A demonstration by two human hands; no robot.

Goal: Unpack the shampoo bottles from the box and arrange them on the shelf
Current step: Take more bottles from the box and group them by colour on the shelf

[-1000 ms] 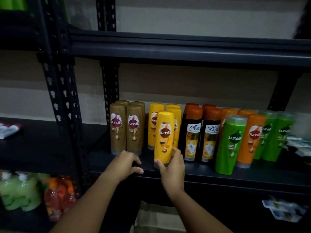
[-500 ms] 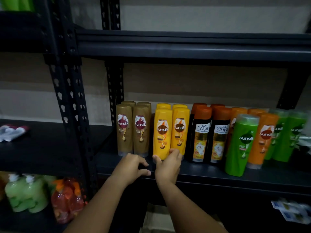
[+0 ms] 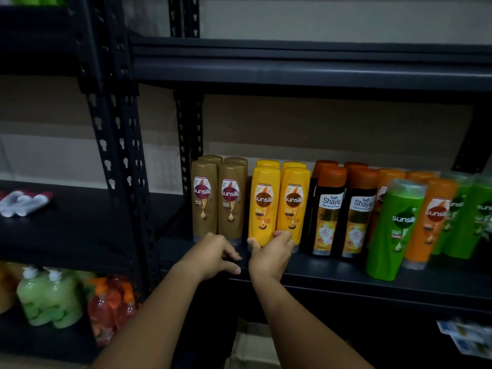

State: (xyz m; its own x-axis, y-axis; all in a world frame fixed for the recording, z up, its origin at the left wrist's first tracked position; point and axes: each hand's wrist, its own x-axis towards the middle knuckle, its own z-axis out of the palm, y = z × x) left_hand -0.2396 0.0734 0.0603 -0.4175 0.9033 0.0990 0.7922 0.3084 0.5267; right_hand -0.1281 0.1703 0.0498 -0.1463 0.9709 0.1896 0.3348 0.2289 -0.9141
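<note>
The shelf (image 3: 306, 278) is black, its posts (image 3: 117, 145) black and punched with rows of keyhole slots. On it, from left to right: gold-brown bottles (image 3: 204, 198) with maroon labels; yellow bottles (image 3: 263, 206) with dark brown round labels; black bottles (image 3: 328, 214) with orange caps and white-and-yellow labels; orange bottles (image 3: 431, 222) with dark red labels; green bottles (image 3: 394, 230) with white lettering. The wall (image 3: 319, 17) behind is banded beige and pale grey. On the lower left shelf stand pale green pouches (image 3: 50, 299) with white caps and a red-orange pouch (image 3: 109, 307).
</note>
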